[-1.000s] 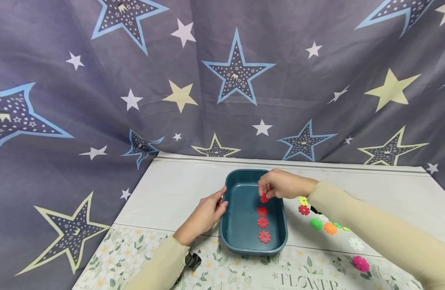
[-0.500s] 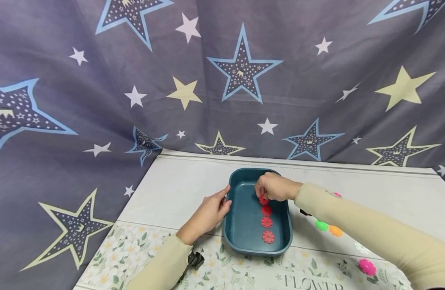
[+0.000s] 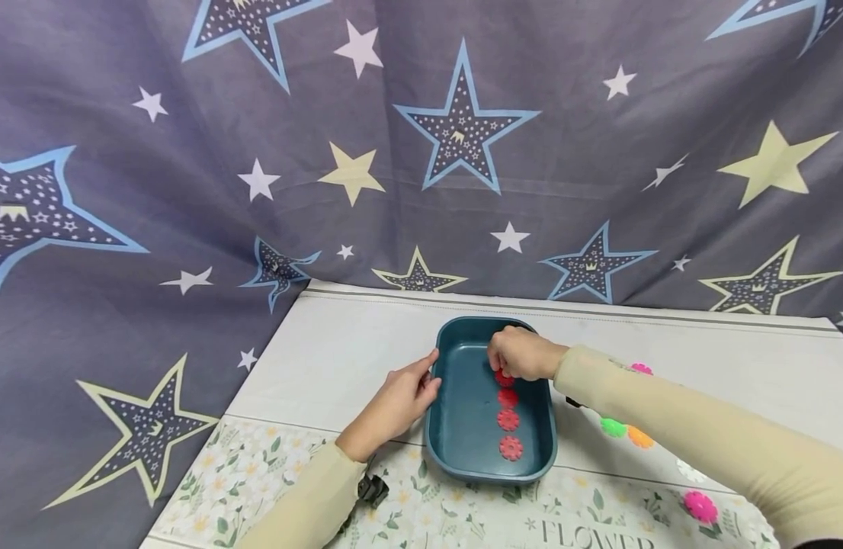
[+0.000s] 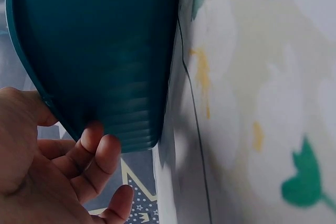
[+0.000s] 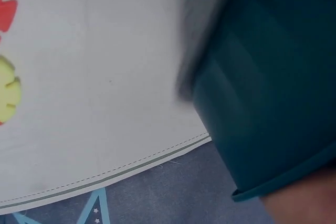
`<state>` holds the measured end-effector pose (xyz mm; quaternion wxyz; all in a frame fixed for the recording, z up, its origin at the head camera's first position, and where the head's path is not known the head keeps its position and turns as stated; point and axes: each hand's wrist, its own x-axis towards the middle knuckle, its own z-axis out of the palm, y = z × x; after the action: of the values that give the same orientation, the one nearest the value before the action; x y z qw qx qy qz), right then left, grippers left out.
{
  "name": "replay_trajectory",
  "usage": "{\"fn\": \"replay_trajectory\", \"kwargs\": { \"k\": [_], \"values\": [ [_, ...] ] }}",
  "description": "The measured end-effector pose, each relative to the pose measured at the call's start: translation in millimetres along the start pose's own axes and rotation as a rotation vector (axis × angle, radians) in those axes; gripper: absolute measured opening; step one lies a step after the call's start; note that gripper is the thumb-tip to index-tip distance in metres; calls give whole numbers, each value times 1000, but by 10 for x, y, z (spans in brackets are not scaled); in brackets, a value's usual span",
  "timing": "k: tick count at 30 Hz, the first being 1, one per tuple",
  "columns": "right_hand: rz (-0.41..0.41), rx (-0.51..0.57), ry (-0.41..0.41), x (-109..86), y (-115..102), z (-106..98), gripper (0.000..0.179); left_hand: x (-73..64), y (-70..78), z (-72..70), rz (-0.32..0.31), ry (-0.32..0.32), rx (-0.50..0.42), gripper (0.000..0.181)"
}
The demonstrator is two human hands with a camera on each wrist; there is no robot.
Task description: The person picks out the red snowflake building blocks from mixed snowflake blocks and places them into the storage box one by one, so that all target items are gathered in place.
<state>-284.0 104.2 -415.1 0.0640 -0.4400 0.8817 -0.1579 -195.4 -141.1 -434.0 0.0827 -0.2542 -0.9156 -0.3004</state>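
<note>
In the head view a deep teal tray [image 3: 466, 457] lies on the table. My left hand [image 3: 397, 400] holds its left rim. The left wrist view shows the thumb over the rim and the fingertips [image 4: 107, 148] against the outer wall. My right hand [image 3: 527, 352] reaches over the right side, its fingers pinching a red notched plastic disc [image 3: 504, 379] low over the tray floor, partly hidden by them. Three more red discs [image 3: 510, 447] lie in a column toward the near end. The right wrist view has the tray wall [image 5: 262, 77] covering most of that hand.
Right of the tray, loose notched discs lie on the table, among them a green disc [image 3: 613, 427], an orange disc [image 3: 640, 437], a white disc [image 3: 690, 471] and a pink disc [image 3: 700, 506]. My right sleeve [image 3: 668, 412] crosses above some. A star-patterned curtain [image 3: 421, 152] hangs behind.
My right hand has lowered the red disc to the tray floor, in line with the other red discs. The left hand keeps its hold on the rim; the head view has shifted slightly.
</note>
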Motion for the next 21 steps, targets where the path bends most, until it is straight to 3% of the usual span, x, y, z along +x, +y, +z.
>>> {"fn": "replay_trajectory", "kwargs": {
  "k": [10,15,21],
  "values": [
    [-38,170,52,-268,-46,-292,23,-4,-15,19,-1,-6,-22,46],
    [-37,150,123,-469,-70,-461,22,0,-9,9,-10,-10,-19,47],
    [26,97,221,-819,47,-550,21,6,-4,16,0,4,-25,46]
  ]
}}
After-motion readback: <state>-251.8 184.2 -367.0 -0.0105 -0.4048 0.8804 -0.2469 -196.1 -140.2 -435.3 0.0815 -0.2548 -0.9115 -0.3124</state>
